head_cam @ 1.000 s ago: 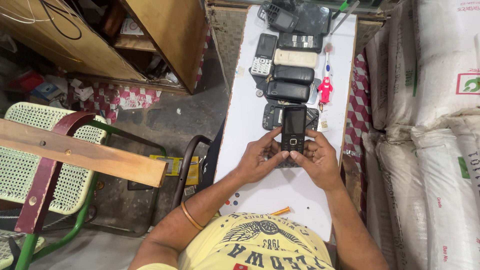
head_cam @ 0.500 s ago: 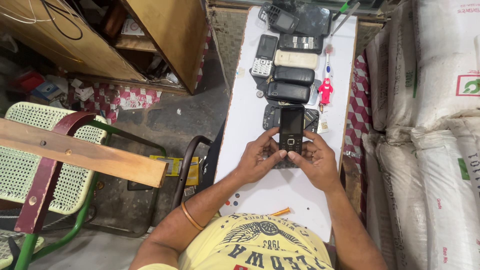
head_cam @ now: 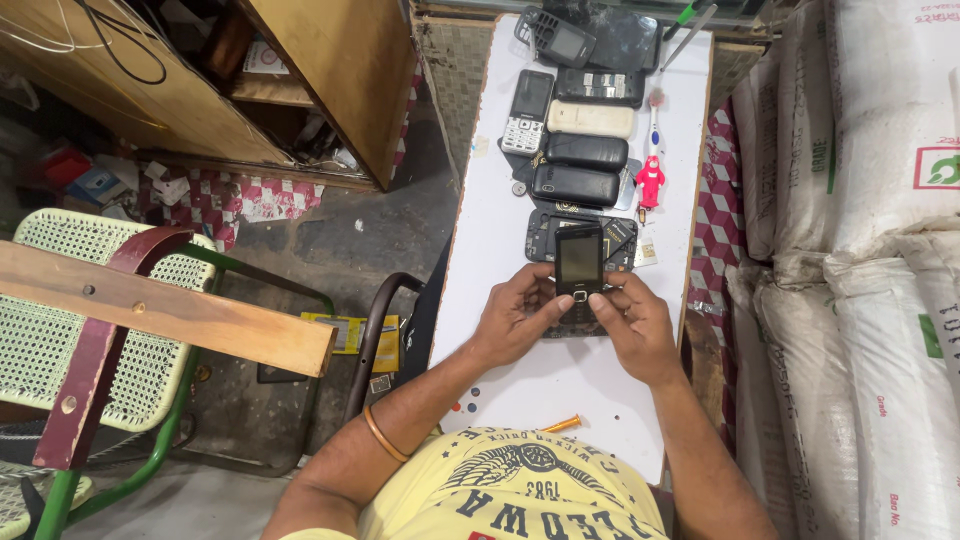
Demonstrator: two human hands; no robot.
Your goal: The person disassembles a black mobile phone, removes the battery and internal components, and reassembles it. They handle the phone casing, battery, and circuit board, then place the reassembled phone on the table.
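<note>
Nothing has shifted: left hand (head_cam: 518, 318) and right hand (head_cam: 632, 325) stay clamped around black phone (head_cam: 579, 262).

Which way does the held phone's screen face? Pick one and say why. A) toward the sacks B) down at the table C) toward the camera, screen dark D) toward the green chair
C: the black keypad phone, gripped at its lower end by the left hand and right hand, shows its dark screen to the head camera.
</note>
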